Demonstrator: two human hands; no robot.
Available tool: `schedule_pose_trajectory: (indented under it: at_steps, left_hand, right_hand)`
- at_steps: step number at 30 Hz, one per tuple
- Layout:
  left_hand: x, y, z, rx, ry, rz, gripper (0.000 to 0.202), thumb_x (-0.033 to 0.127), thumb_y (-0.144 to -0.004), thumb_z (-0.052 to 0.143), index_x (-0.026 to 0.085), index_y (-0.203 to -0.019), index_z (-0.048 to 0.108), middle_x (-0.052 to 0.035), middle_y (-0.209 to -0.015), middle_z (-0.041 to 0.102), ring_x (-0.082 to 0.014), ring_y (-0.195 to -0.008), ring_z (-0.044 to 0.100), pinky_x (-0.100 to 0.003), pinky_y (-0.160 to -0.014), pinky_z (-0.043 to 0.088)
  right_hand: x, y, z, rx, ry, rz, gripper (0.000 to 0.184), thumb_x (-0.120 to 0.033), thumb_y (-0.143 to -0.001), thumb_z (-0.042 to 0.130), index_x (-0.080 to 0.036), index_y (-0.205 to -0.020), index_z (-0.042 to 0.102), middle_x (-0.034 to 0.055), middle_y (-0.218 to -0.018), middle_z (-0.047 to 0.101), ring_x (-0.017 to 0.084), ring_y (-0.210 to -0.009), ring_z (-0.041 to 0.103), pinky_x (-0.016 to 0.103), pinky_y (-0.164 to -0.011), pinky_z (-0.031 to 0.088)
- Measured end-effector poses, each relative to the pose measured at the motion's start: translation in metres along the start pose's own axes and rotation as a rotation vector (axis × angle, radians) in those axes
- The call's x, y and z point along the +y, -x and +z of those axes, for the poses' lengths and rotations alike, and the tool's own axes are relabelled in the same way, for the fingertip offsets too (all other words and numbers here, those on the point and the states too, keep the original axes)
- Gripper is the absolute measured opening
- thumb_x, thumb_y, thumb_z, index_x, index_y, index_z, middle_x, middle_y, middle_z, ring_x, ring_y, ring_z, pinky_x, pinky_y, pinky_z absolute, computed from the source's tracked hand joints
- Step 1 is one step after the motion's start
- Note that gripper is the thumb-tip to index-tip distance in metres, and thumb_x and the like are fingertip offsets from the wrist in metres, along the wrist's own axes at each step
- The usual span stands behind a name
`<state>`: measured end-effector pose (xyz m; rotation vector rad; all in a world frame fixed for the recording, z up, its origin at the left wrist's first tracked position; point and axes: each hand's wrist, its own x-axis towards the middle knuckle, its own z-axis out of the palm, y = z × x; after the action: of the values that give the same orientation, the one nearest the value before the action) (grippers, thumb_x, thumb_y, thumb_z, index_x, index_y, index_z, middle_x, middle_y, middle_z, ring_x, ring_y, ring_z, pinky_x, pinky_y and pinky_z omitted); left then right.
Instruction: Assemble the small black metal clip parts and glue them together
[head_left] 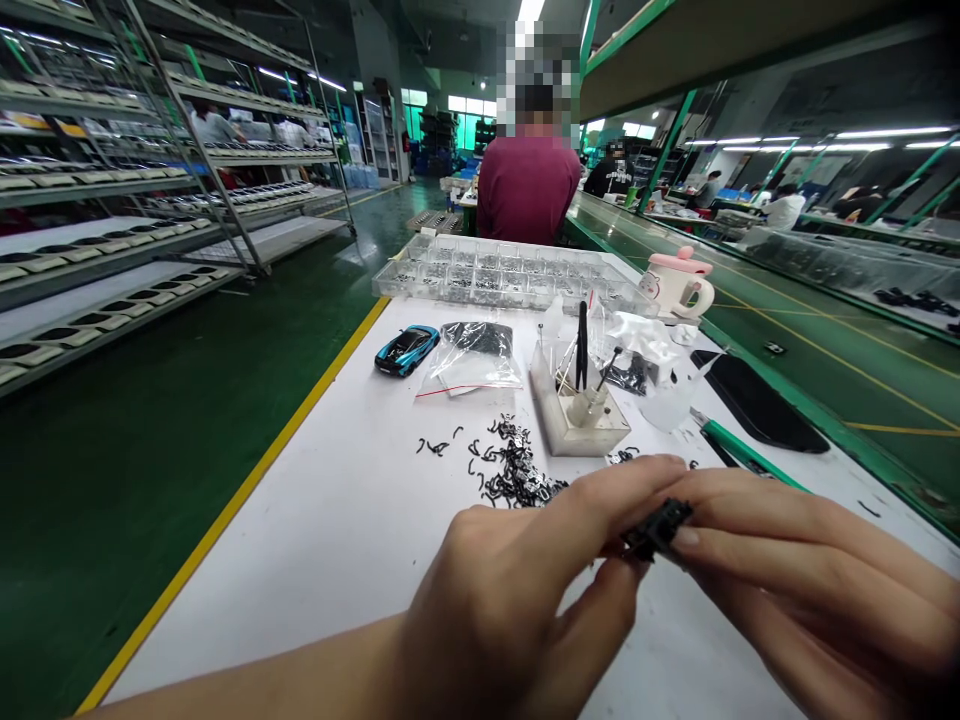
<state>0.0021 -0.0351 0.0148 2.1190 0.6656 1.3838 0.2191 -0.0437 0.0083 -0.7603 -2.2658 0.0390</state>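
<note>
Both my hands are low in front of me, and my left hand point(510, 610) and my right hand point(810, 570) pinch a small black plastic part point(656, 527) between their fingertips. Just beyond my left knuckles lies a loose pile of small black and metal pieces point(517, 465) on the white workbench point(315, 500). Behind it are a clear bag of black parts point(472, 358) and a blue model car point(407, 350). A clear block point(577, 425) holds black tweezers point(582, 345).
A clear compartment tray point(502, 272) of small parts spans the far bench. A pink-lidded mug point(679, 285), black pad point(750, 400) and green-handled tool point(742, 450) stand right. A person in a maroon shirt point(529, 190) stands beyond. Shelf racks point(97, 230) line the left.
</note>
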Motion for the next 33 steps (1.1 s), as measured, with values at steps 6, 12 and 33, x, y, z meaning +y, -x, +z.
schedule_pose_trajectory:
  at_steps: [6,12,33]
  left_hand:
    - [-0.005,-0.001,0.0,0.007,0.029,0.004,0.049,-0.007,-0.076,0.058,0.006,-0.123,0.051,-0.0039,-0.119,0.066,-0.0099,-0.103,0.065,-0.008,-0.096,0.046]
    - [-0.003,0.002,0.0,-0.034,-0.07,0.025,0.051,-0.007,-0.078,0.054,0.009,-0.126,0.05,-0.0028,-0.12,0.065,-0.0094,-0.101,0.065,-0.008,-0.095,0.045]
    - [0.004,0.002,0.002,-0.056,-0.04,-0.19,0.044,0.002,-0.081,0.063,0.026,-0.117,0.055,0.0053,-0.105,0.071,-0.0077,-0.087,0.07,-0.007,-0.083,0.051]
  right_hand:
    - [-0.009,-0.011,0.003,0.061,-0.16,0.154,0.034,-0.009,-0.081,0.06,-0.027,-0.109,0.062,0.0037,-0.111,0.064,0.021,-0.096,0.065,0.026,-0.078,0.057]
    - [-0.008,-0.015,0.01,0.145,-0.345,0.32,0.032,-0.01,-0.08,0.066,-0.028,-0.103,0.054,-0.0001,-0.098,0.061,0.015,-0.097,0.061,0.022,-0.087,0.052]
    - [-0.012,-0.046,0.002,-0.094,-0.948,0.798,0.02,-0.009,-0.078,0.067,-0.024,-0.088,0.06,-0.0045,-0.085,0.064,0.011,-0.085,0.065,0.016,-0.076,0.055]
